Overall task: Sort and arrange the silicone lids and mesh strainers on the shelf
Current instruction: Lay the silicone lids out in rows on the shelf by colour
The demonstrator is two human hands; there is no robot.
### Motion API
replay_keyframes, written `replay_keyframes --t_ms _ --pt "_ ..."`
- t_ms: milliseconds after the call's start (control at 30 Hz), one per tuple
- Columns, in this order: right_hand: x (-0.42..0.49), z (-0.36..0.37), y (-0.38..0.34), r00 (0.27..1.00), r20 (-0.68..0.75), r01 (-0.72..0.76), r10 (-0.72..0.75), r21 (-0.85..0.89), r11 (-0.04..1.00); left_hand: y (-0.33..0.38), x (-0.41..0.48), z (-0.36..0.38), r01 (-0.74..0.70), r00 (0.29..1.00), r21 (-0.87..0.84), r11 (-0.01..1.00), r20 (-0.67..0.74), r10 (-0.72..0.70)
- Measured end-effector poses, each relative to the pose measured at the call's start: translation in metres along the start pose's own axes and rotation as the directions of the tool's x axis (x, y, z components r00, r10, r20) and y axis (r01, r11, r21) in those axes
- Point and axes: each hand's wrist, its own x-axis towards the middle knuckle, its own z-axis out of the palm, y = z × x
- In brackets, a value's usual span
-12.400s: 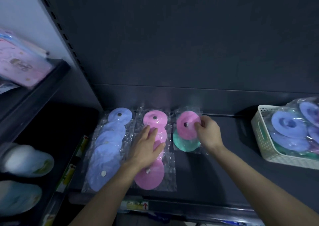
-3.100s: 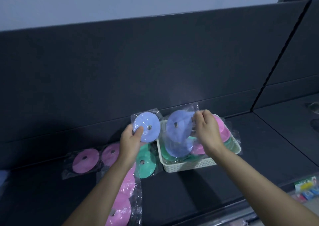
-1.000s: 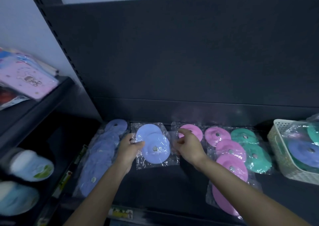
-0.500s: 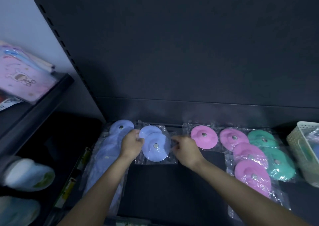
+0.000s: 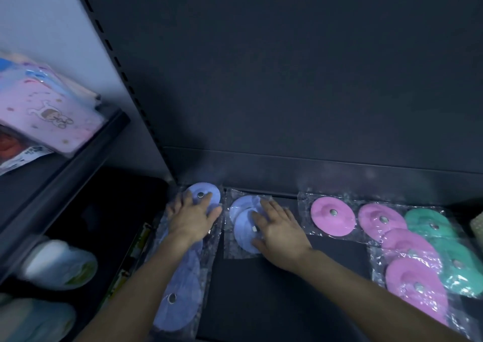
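Both hands lie flat with fingers spread, gripping nothing. The left hand [image 5: 192, 218] presses on the top of the blue column [image 5: 180, 297] of lids, lower left of centre. The right hand [image 5: 281, 233] rests on a bagged pair [image 5: 243, 226] of blue lids just beside it. Pink lids [image 5: 333, 216] and green lids [image 5: 428, 224] sit in rows at lower right on the dark shelf [image 5: 261, 302]. The plastic sleeves look slick. I'd guess a sideways nudge could ride the pair up over the column, or skid the overlapped blue row toward the shelf's front edge.
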Motion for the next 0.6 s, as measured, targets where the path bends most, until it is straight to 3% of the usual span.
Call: replay_keyframes --t_ms 233,500,600 --pt "0.006 0.008 -0.003 0.999 0.031 -0.023 0.023 -0.018 1.000 -0.009 0.002 -0.001 -0.075 0.995 -0.082 0.994 0.062 0.080" --pt "-0.001 0.010 -0.004 0.999 0.012 -0.049 0.049 -0.004 0.999 -0.012 -0.007 -0.003 -0.194 0.978 -0.045 0.980 0.069 0.196" --pt "0.003 0.006 -0.004 0.998 0.022 -0.055 0.055 -0.020 0.998 -0.012 -0.007 -0.002 -0.149 0.984 -0.030 0.988 0.099 0.151"
